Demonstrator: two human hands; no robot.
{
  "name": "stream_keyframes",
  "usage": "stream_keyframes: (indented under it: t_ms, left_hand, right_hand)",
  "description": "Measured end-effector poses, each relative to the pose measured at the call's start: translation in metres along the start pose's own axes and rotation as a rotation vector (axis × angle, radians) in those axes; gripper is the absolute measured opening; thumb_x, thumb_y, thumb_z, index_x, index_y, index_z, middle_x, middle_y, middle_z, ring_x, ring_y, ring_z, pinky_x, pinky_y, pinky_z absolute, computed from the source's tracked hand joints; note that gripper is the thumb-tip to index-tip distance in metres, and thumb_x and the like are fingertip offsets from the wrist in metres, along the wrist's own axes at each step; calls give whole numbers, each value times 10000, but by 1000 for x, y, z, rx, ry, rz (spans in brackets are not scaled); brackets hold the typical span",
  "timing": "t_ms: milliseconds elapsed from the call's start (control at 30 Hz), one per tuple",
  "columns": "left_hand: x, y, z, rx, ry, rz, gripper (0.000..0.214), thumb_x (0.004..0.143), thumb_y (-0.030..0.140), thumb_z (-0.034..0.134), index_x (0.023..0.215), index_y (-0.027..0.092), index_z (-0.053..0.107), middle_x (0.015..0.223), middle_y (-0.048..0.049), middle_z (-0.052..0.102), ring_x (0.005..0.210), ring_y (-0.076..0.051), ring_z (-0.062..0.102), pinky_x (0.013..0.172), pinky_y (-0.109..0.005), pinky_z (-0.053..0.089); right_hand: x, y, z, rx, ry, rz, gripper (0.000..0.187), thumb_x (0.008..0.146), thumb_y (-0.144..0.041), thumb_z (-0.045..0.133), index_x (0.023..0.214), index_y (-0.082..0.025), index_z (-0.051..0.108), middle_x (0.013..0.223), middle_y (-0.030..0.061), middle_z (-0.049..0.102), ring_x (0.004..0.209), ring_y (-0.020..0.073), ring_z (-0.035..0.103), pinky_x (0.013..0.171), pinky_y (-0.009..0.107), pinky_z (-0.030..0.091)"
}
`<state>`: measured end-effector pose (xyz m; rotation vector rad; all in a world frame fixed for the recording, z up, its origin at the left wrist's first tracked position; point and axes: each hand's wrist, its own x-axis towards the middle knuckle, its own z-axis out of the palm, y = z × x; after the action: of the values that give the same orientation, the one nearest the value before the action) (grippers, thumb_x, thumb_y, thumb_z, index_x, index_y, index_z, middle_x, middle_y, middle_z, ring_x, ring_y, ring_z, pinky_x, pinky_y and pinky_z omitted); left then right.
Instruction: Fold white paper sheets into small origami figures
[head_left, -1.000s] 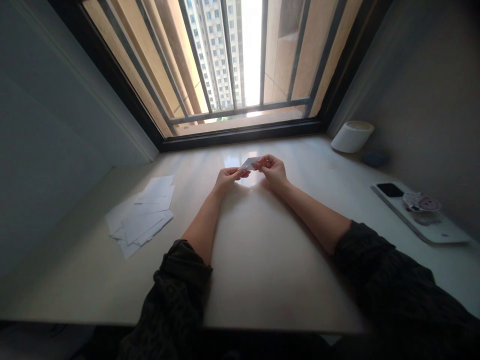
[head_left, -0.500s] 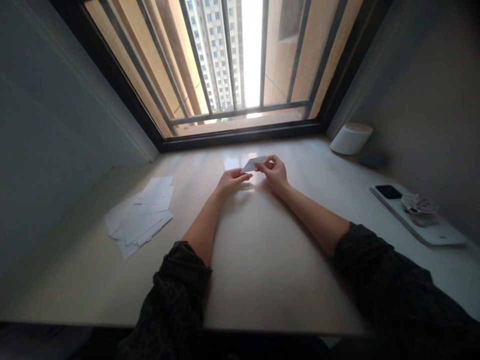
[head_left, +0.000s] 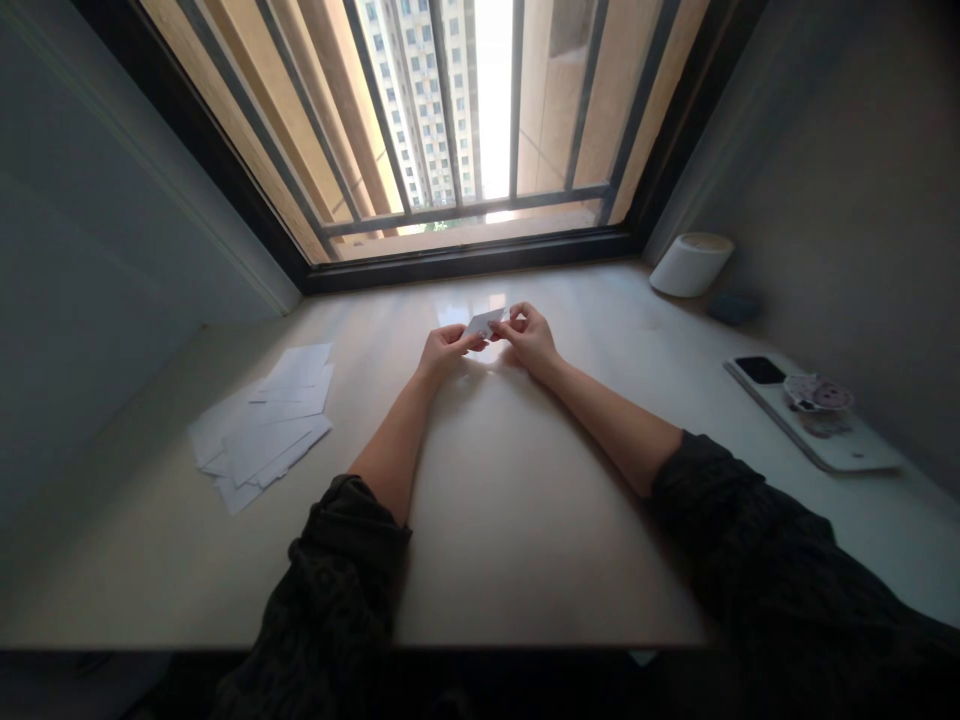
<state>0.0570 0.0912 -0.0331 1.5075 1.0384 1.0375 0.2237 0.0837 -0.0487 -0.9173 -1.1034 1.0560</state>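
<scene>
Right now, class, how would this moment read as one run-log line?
left hand: holds small white paper; right hand: pinches same paper; left side: overlapping white sheets; right side: smartphone

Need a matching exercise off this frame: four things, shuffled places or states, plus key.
1. small paper
2. paper pile
3. phone
4. white cylinder

A. overlapping, left of both arms
B. near the right-hand corner of the window frame
C. held by left hand and right hand
D. flat, camera block up

Pairs: 1-C, 2-A, 3-D, 4-B
</scene>
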Motion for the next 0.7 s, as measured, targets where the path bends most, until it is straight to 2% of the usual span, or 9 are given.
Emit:
stream_keyframes:
  t_ms: [133, 267, 467, 700]
  left_hand:
    - [-1, 2, -1, 3, 9, 0, 443, 636, 561, 768, 815, 156, 741, 747, -84, 733, 740, -197, 669, 666, -280, 410]
    - [-1, 0, 0, 2, -1, -1, 453, 645, 563, 758, 829, 150, 733, 743, -72, 728, 744, -192, 669, 686, -275, 428]
    - [3, -6, 0, -28, -56, 21, 429, 657, 530, 758, 814, 133, 716, 754, -67, 715, 725, -177, 661, 720, -284, 465]
    - [1, -3, 4, 34, -88, 23, 388, 696, 508, 720, 798, 135, 686, 731, -45, 684, 680, -145, 626, 640, -242, 440]
  right_hand:
    - [2, 0, -1, 41, -48, 5, 548, 603, -599, 779, 835, -247, 428, 615, -47, 661, 574, 133, 635, 610, 265, 509]
    - [1, 2, -1, 57, -84, -10, 556, 589, -487, 838, 874, -246, 426, 606, -68, 636, 601, 126, 628, 597, 244, 491]
    - [1, 6, -1, 54, -55, -7, 545, 598, -484, 826, 837, -256, 393, 563, -89, 566, 543, 120, 569, 512, 231, 450]
    - [6, 16, -2, -32, -13, -55, 487, 644, -471, 763, 872, -259, 389, 591, -96, 508, 573, 114, 537, 593, 253, 448]
